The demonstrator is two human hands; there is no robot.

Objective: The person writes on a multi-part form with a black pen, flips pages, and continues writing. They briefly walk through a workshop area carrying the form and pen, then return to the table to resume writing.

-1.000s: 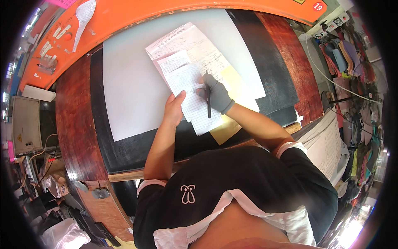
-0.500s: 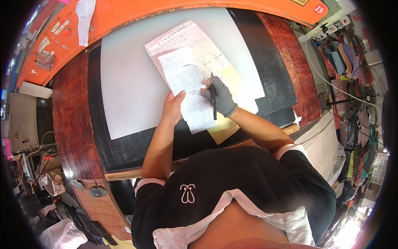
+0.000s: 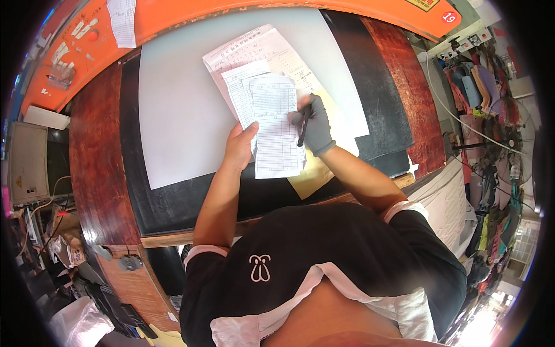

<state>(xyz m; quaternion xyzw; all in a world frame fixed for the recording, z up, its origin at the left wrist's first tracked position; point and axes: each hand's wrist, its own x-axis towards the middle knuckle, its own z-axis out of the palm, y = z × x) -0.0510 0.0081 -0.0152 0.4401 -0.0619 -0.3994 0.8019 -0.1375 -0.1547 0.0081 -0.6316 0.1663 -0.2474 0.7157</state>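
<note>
Several slips of lined white paper (image 3: pixel 275 136) are fanned out in front of me. My left hand (image 3: pixel 239 144), bare, grips their left edge with the thumb on top. On the right side, my right hand (image 3: pixel 316 124) in a grey fingerless glove has its thumb and fingers at the edge of the top slip. A black pen (image 3: pixel 303 128) is held in that same hand, slanting across the palm. Under the slips lie a pinkish printed form (image 3: pixel 245 49) and a yellow sheet (image 3: pixel 306 180), both partly covered.
A large white sheet (image 3: pixel 185 104) lies on the black table mat (image 3: pixel 381 110), bordered by reddish-brown wood (image 3: pixel 95 173). An orange machine (image 3: pixel 191 17) spans the far edge. Hanging fabric pieces (image 3: pixel 483 87) line the right; a grey box (image 3: pixel 28 162) stands left.
The top slip has turned upright and shifted right, so the slips now fan apart. My right hand has moved slightly right, and the pen has tilted.
</note>
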